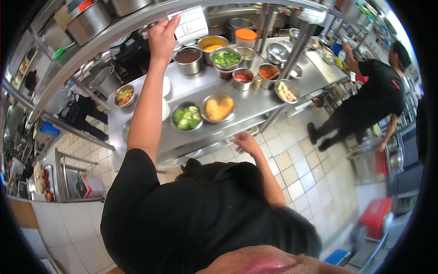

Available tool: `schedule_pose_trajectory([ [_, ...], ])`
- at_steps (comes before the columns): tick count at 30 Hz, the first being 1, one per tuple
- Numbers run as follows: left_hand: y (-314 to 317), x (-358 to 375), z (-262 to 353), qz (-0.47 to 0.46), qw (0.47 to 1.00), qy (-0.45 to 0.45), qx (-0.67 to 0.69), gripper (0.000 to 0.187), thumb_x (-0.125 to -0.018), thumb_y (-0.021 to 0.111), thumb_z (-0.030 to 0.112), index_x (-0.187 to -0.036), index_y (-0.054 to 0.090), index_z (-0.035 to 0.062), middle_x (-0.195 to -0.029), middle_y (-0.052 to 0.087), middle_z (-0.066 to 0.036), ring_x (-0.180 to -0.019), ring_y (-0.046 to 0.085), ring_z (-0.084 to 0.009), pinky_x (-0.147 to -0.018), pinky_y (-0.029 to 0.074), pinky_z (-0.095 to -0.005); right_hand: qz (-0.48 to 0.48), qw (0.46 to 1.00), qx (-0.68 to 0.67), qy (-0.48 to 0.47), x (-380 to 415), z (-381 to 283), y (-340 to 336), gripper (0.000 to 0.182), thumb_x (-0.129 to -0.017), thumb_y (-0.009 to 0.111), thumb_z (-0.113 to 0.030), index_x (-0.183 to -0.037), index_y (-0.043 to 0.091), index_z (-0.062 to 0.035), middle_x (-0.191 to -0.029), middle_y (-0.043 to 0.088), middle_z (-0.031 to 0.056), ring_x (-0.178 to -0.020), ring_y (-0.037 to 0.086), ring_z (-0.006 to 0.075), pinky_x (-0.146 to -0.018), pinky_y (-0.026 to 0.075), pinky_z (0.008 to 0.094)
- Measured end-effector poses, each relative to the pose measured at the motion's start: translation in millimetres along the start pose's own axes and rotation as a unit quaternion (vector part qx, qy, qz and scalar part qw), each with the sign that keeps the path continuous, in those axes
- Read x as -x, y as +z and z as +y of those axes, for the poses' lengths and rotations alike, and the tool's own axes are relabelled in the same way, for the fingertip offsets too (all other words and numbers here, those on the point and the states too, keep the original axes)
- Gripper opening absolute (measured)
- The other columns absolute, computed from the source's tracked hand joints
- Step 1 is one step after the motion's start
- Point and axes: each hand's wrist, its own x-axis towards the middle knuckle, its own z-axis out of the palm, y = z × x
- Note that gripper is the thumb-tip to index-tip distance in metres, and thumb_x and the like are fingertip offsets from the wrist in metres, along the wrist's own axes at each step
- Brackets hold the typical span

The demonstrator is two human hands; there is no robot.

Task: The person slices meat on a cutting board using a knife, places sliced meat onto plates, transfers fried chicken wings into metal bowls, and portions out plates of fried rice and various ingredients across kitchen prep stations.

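Observation:
My left hand [163, 37] is raised to the overhead steel rail, its thumb and fingers closed on the edge of a white printed order ticket [192, 26]. My right hand [247, 143] hangs in front of the counter's near edge, fingers loosely bent and apart, holding nothing. Nearest to it on the counter are a bowl of orange-yellow food [219, 108] and a bowl of green vegetables [187, 116]. Behind these stand a bowl of cut greens [226, 57], a pot of dark sauce [188, 60] and a pot of yellow liquid [212, 44].
A steel counter [255, 99] runs across in front of me. An orange-lidded tub [246, 37] and a bowl of pale pieces [286, 91] stand on it. A co-worker in black [372, 91] stands on the right; another person [75, 107] is at left. Tiled floor [292, 160] lies between.

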Motion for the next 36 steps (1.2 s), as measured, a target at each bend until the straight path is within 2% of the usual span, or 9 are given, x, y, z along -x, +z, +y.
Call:
schedule_pose_trajectory([
  [4,49,-26,-54,-0.035,0.997,0.031,-0.055,0.032,-0.092,0.064,0.030,-0.074,0.068,0.0029,-0.059,0.050,0.008,-0.054,0.039,-0.0019,-0.050,0.032,-0.0226,0.153,0.970,-0.153,0.112,78,74,-56,0.034,-0.083,0.066,-0.016,-0.111,0.058,0.0034,-0.087,0.066,0.0110,-0.063,0.066,0.0206,-0.052,0.054,0.0319],
  [7,91,-41,-78,-0.082,0.996,-0.010,-0.045,0.025,-0.094,0.061,0.019,-0.103,0.067,-0.0034,-0.095,0.069,-0.006,-0.082,0.061,-0.0090,-0.075,0.048,-0.0242,0.228,0.937,-0.223,0.140,118,101,-83,0.032,-0.084,0.065,-0.014,-0.111,0.057,0.0013,-0.087,0.065,0.0096,-0.064,0.065,0.0202,-0.053,0.054,0.0318],
  [15,185,-58,-110,-0.086,0.995,0.015,-0.051,0.023,-0.093,0.063,0.018,-0.097,0.068,-0.0038,-0.092,0.067,-0.004,-0.081,0.058,-0.0067,-0.074,0.045,-0.0212,0.236,0.918,-0.288,0.134,114,118,-169,0.027,-0.088,0.061,-0.014,-0.112,0.056,-0.0018,-0.090,0.064,0.0080,-0.071,0.063,0.0200,-0.060,0.053,0.0323],
  [24,265,-60,-124,0.093,0.993,0.014,-0.074,0.035,-0.089,0.069,0.032,-0.086,0.072,-0.0020,-0.071,0.061,0.002,-0.061,0.045,-0.0056,-0.061,0.040,-0.0233,0.279,0.898,-0.251,0.229,115,218,-313,0.018,-0.087,0.059,-0.015,-0.100,0.060,-0.0014,-0.086,0.064,0.0110,-0.069,0.065,0.0230,-0.055,0.053,0.0335],
  [25,249,-65,-135,0.118,0.962,0.057,-0.238,0.039,-0.090,0.066,0.035,-0.085,0.071,-0.0034,-0.074,0.065,-0.003,-0.065,0.052,-0.0081,-0.064,0.043,-0.0241,0.302,0.895,-0.202,0.259,134,238,-326,0.017,-0.087,0.059,-0.015,-0.098,0.060,-0.0012,-0.084,0.064,0.0112,-0.066,0.065,0.0230,-0.053,0.053,0.0333],
  [29,285,-4,-152,0.313,0.866,0.250,-0.298,0.026,-0.094,0.059,0.017,-0.098,0.061,-0.0084,-0.093,0.064,-0.013,-0.082,0.058,-0.0176,-0.080,0.048,-0.0291,0.439,0.768,-0.341,0.317,234,356,-353,0.024,-0.086,0.061,-0.018,-0.103,0.058,-0.0001,-0.085,0.061,0.0166,-0.066,0.063,0.0263,-0.058,0.055,0.0380],
  [31,311,34,-208,0.184,0.919,0.278,-0.211,0.011,-0.090,0.060,0.006,-0.092,0.061,-0.0041,-0.095,0.062,-0.013,-0.086,0.059,-0.0189,-0.079,0.049,-0.0305,0.499,0.674,-0.432,0.333,280,378,-350,0.013,-0.088,0.057,-0.013,-0.094,0.058,-0.0017,-0.071,0.058,0.0149,-0.058,0.061,0.0278,-0.050,0.053,0.0392],
  [33,375,84,-251,0.036,0.982,0.094,-0.162,0.008,-0.090,0.059,0.004,-0.087,0.065,0.0003,-0.104,0.064,-0.010,-0.092,0.060,-0.0186,-0.086,0.049,-0.0307,0.454,0.682,-0.431,0.379,318,402,-358,0.013,-0.088,0.059,-0.012,-0.095,0.060,-0.0013,-0.072,0.059,0.0157,-0.058,0.061,0.0294,-0.051,0.053,0.0421],
  [36,451,135,-310,-0.140,0.964,-0.176,-0.140,0.020,-0.093,0.061,0.017,-0.092,0.071,-0.0004,-0.092,0.067,-0.006,-0.074,0.061,-0.0098,-0.066,0.048,-0.0225,0.392,0.674,-0.423,0.461,330,466,-381,0.011,-0.085,0.064,-0.013,-0.090,0.061,-0.0036,-0.067,0.058,0.0136,-0.061,0.062,0.0305,-0.050,0.050,0.0444],
])
